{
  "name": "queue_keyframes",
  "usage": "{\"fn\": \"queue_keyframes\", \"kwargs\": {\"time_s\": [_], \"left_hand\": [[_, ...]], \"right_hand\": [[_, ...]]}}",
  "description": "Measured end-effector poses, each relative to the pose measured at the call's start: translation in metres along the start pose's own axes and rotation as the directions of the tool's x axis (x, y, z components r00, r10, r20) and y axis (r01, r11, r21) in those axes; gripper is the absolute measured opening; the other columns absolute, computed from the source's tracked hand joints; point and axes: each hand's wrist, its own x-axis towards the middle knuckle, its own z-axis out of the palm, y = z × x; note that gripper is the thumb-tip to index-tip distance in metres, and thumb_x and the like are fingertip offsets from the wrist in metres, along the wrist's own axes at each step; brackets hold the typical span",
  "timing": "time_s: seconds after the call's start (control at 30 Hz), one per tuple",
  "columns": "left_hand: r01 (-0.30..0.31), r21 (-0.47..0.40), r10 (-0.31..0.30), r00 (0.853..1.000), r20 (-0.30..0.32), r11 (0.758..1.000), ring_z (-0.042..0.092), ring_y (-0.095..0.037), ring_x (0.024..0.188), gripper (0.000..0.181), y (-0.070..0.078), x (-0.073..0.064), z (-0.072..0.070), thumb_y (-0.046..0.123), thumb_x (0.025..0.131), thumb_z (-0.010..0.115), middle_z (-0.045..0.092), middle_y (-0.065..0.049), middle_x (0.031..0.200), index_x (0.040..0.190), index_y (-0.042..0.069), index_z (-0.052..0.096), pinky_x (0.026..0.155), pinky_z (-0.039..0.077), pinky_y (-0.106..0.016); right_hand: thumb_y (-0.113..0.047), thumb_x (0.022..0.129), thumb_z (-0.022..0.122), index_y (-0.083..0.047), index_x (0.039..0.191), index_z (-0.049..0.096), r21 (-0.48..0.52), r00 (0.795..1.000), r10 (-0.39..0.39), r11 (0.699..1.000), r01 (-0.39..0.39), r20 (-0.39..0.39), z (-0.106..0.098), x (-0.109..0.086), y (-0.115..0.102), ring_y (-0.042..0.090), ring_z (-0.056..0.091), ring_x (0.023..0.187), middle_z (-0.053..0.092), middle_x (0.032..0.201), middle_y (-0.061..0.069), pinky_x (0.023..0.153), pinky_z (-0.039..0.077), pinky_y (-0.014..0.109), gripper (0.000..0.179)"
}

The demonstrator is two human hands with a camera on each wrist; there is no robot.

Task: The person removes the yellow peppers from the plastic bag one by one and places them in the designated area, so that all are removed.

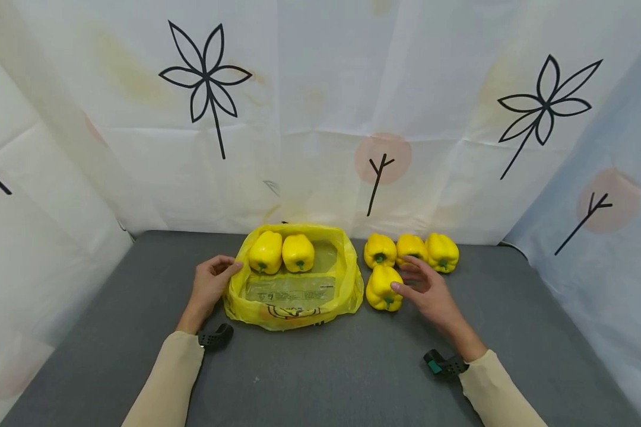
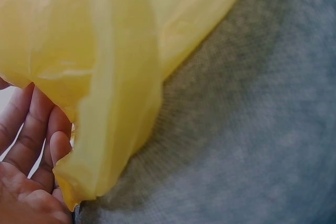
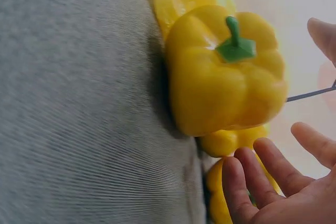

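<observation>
Yellow-rimmed bag (image 1: 348, 290), room beside two peppers (image 1: 265, 252)

There are six yellow bell peppers (image 1: 265, 252), two at the far left inside one yellow bag (image 1: 351, 290) and four right of it on one grey table (image 1: 315, 379), plus one left hand (image 1: 209, 287), one right hand (image 1: 431, 296) and two dark wrist straps (image 1: 216, 337).

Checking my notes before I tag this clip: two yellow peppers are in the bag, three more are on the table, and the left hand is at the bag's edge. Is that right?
Not quite: the head view shows four more peppers on the table, not three. Two are in the bag, and the left hand is at its edge, as you say.
</observation>
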Motion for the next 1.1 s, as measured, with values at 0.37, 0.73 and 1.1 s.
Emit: {"fn": "queue_keyframes", "kwargs": {"time_s": [0.37,0.73,1.1], "left_hand": [[-0.041,-0.014,0.041,0.999,0.020,0.999,0.059,-0.008,0.080,0.026,0.032,-0.018,0.003,0.011,0.099,0.068,0.066,-0.008,0.094,0.110,-0.013,0.065,0.071,0.051,-0.020],[-0.041,-0.013,0.041,0.999,0.018,0.999,0.059,-0.010,0.081,0.025,0.034,-0.019,0.004,0.009,0.099,0.067,0.065,-0.007,0.093,0.110,-0.013,0.065,0.072,0.051,-0.020],[-0.040,-0.022,0.040,0.999,0.019,0.999,0.059,-0.008,0.081,0.027,0.017,-0.009,0.001,0.012,0.099,0.068,0.066,-0.007,0.095,0.111,-0.012,0.065,0.072,0.051,-0.019]], "right_hand": [[-0.019,0.097,0.072,-0.002,0.154,0.038,-0.022,0.999,-0.041,0.999,0.041,-0.008,-0.011,0.000,-0.020,0.040,0.048,0.130,0.044,0.150,0.022,0.103,0.042,0.057,0.069],[-0.021,0.096,0.073,-0.009,0.155,0.039,-0.031,0.998,-0.068,0.997,0.068,0.004,-0.016,0.004,-0.041,0.038,0.046,0.133,0.046,0.148,0.020,0.098,0.046,0.028,0.069],[-0.020,0.096,0.074,-0.010,0.154,0.041,-0.018,0.994,-0.096,0.995,0.097,0.046,-0.017,0.016,-0.066,0.040,0.048,0.130,0.046,0.148,0.017,0.106,0.040,0.055,0.067]]}}
